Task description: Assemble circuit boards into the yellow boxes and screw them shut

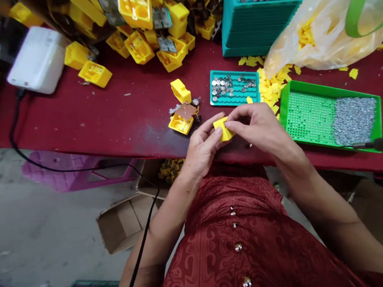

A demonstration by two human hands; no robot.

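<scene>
Hands meet at the worktop (109, 114) edge: left hand (202, 148) and right hand (259, 127) both pinch one small yellow block (222, 130). Beside it an open yellow case (180, 123) with its circuit board (185, 111) looks unfinished; many more cases (142, 23) wait piled behind.

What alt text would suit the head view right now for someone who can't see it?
Both hands, left hand and right hand, hold a small yellow plastic piece over a red table. Beyond it lie an open yellow housing, a teal tray of button cells and a green tray of screws.
</scene>
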